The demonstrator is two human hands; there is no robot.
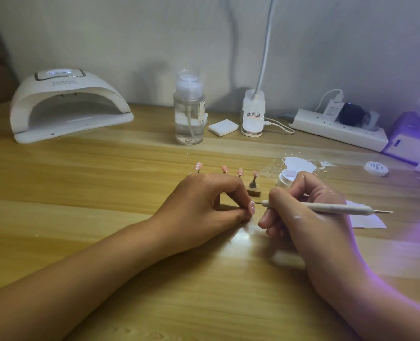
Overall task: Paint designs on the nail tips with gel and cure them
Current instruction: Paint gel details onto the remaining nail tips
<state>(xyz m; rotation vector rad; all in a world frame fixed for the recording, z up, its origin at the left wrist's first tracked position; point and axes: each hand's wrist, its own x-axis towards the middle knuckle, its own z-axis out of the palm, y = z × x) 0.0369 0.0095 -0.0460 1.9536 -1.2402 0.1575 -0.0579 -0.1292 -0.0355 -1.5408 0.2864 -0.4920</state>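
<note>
Pinching a pink nail tip [252, 208] between thumb and curled fingers, the left hand [204, 203] is resting on the tabletop [105, 180] near the middle. The right hand [302, 212] is gripping a white dotting pen [327, 207] like a pencil, and the pen's fine point is touching the upper edge of the nail tip. The left fingers are hiding whatever the nail tip is mounted on. Just beyond that hand, four more pink tips [225, 169] are standing on small posts; only the rightmost post and its wooden block [254, 190] are showing. A small jar [287, 177] is sitting just beyond the right knuckles, partly covered by them, and its contents are proving hard to make out. At far left a white curing lamp [68, 107] is standing with its opening facing near. Purple glare is washing out the right edge.
</note>
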